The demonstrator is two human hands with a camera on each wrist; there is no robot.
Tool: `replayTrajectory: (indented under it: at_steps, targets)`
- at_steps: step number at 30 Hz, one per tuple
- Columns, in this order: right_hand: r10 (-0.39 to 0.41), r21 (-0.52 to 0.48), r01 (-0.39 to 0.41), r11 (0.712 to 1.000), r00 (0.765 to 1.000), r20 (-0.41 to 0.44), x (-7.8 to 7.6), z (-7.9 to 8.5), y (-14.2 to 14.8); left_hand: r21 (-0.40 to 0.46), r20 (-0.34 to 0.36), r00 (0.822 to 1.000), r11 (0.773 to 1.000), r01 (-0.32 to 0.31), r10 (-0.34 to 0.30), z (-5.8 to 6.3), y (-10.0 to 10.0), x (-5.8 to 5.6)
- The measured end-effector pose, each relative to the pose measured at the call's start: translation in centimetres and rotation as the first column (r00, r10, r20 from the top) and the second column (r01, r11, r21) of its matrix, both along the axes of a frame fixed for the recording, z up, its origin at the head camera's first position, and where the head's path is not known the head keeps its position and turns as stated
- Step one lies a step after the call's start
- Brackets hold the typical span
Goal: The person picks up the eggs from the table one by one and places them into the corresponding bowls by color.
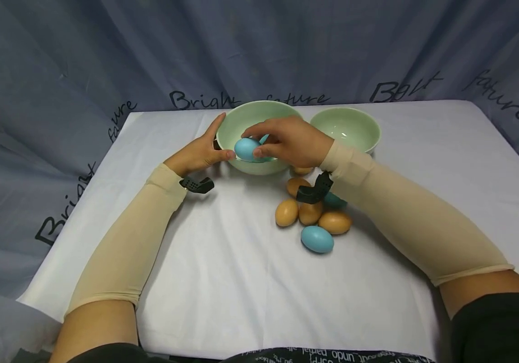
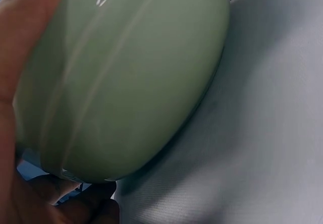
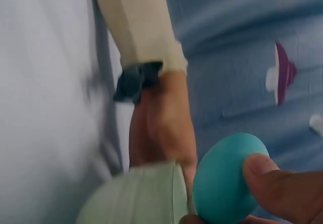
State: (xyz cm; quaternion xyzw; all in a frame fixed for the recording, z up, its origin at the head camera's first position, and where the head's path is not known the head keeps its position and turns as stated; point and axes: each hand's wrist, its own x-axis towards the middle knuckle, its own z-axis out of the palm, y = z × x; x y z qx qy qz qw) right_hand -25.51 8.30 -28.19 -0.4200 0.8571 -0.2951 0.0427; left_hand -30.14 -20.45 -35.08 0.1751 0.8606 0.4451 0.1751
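My left hand (image 1: 200, 153) grips the left side of a light green bowl (image 1: 252, 168), its thumb at the near rim. In the left wrist view, thumb and fingers wrap the bowl's outer wall (image 2: 136, 82). Over that bowl, my right hand (image 1: 293, 140) pinches a blue egg (image 1: 245, 149) between thumb and fingers. The right wrist view shows this egg (image 3: 224, 181) beside the bowl's rim. More blue shows behind the right fingers; I cannot tell whether it is another egg. The bowl's bottom is mostly hidden.
A second green bowl (image 1: 350, 128) stands at the right, behind my right wrist. On the white cloth (image 1: 223, 282) lie several tan eggs (image 1: 286, 213) and a blue egg (image 1: 317, 239). Another blue egg (image 1: 334, 201) is partly covered by the right wrist camera. A grey curtain (image 1: 241, 50) hangs behind.
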Motion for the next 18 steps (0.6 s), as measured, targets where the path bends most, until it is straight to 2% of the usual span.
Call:
replayTrajectory:
  at_steps: [4, 7, 13, 18]
  targets:
    - [-0.075, 0.006, 0.075, 0.997, 0.996, 0.057, -1.9, -0.4, 0.4, 0.034, 0.006, 1.000, 0.999, 0.004, -0.004, -0.1, 0.1, -0.1]
    - [-0.114, 0.032, 0.112, 0.993, 0.991, 0.069, -3.3, -0.7, 0.2, 0.030, 0.005, 1.000, 1.000, 0.001, -0.001, -0.1, 0.0, -0.2]
    - [-0.190, 0.139, 0.191, 0.972, 0.981, -0.023, -5.1, -1.2, -1.2, 0.069, 0.018, 1.000, 0.998, 0.007, -0.008, -0.5, -0.1, -0.3]
    - [-0.184, 0.230, 0.195, 0.953, 0.980, -0.071, -5.8, -1.7, -1.4, 0.043, 0.017, 1.000, 0.999, 0.002, -0.003, -0.4, -0.2, -0.5]
